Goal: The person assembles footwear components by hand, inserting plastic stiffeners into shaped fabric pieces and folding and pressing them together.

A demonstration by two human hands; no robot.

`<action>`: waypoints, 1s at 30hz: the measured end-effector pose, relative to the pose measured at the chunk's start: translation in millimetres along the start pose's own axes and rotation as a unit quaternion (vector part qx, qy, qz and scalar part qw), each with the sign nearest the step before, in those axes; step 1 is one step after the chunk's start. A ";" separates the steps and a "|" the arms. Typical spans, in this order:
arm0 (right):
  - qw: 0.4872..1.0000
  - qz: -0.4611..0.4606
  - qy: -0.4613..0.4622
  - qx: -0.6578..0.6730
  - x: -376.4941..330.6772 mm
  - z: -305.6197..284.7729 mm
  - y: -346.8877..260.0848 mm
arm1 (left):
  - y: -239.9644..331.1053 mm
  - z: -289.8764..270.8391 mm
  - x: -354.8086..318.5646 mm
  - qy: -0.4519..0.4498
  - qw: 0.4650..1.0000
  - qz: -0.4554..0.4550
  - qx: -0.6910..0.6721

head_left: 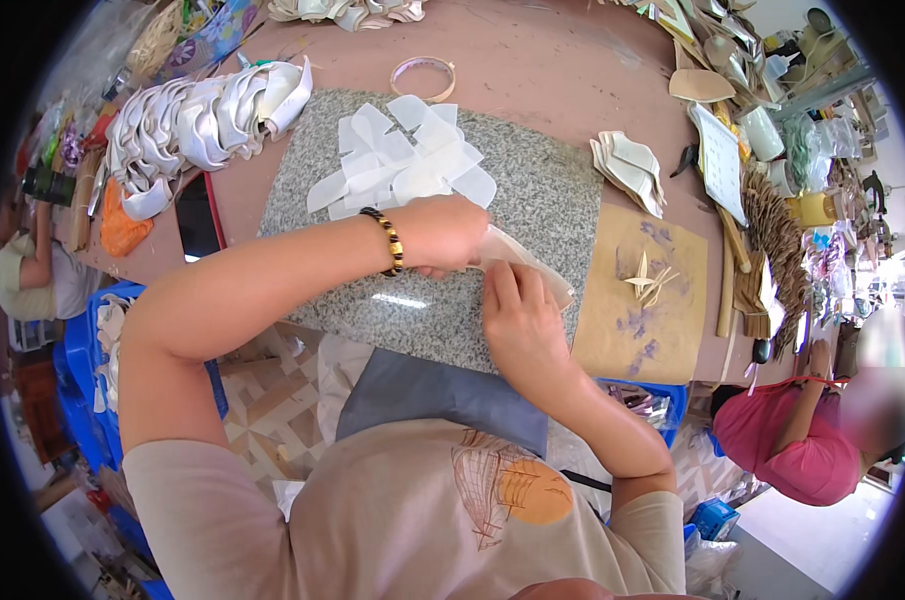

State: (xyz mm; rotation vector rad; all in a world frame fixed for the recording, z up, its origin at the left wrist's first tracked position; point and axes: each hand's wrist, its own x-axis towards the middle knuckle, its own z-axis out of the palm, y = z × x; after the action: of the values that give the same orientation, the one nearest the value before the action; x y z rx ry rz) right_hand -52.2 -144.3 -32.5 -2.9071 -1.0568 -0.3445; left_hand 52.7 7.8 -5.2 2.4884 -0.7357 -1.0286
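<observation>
A pale, curved strip [526,262] lies between my two hands over a speckled grey stone slab [545,190]. My left hand [441,230], with a beaded bracelet at the wrist, is closed at the strip's upper left end; its fingertips are partly hidden. Bent fingers of my right hand [526,322] pinch the strip's near edge, around its middle. What the strip is made of I cannot tell. Just beyond my left hand, thin white cut pieces [413,160] lie overlapping in a loose pile on the slab.
A tape roll [423,78] lies beyond the slab. Stacked silvery-white curved pieces [198,120] and a phone [201,215] are at left. To the right are stacked pale pieces [630,170] and brown paper [663,330] bearing thin slivers [651,280]. A person in pink [793,435] is farther right.
</observation>
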 end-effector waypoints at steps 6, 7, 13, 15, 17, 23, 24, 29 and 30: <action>0.998 -0.016 0.064 0.006 -9.8 6.6 7.6 | -10.1 11.6 -18.2 0.188 0.974 0.018 0.121; 0.997 -0.014 0.070 0.003 -12.9 5.3 12.6 | -9.1 17.4 -19.8 0.192 0.973 0.020 0.128; 0.946 -0.001 0.099 0.308 -42.2 -7.5 41.4 | 8.7 47.3 -43.0 0.227 0.855 0.439 0.155; 0.909 -0.016 0.052 0.414 -45.9 -8.4 48.0 | 7.2 57.7 -34.5 0.236 0.822 0.478 0.201; 0.884 -0.005 0.015 0.467 -45.2 -6.1 55.1 | 8.3 57.3 -25.6 0.226 0.824 0.493 0.166; 0.833 0.044 -0.044 0.550 -43.2 -13.0 63.9 | -0.2 55.1 -7.2 0.269 0.831 0.473 0.113; 0.836 0.049 -0.045 0.544 -41.8 -16.3 64.1 | -1.4 55.0 -6.9 0.276 0.844 0.449 0.095; 0.872 0.088 -0.059 0.479 -54.9 -1.9 77.3 | -8.9 52.9 -12.2 0.175 0.911 0.364 -0.077; 0.844 0.118 -0.061 0.520 -57.6 2.0 78.8 | -10.4 54.5 -13.9 0.112 0.920 0.305 -0.219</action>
State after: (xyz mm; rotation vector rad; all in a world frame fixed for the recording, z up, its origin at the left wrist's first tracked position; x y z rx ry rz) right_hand -44.5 -241.0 -43.1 -2.0085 -0.5700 0.3455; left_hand 8.2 17.9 -39.6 1.7730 -0.9889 -0.5803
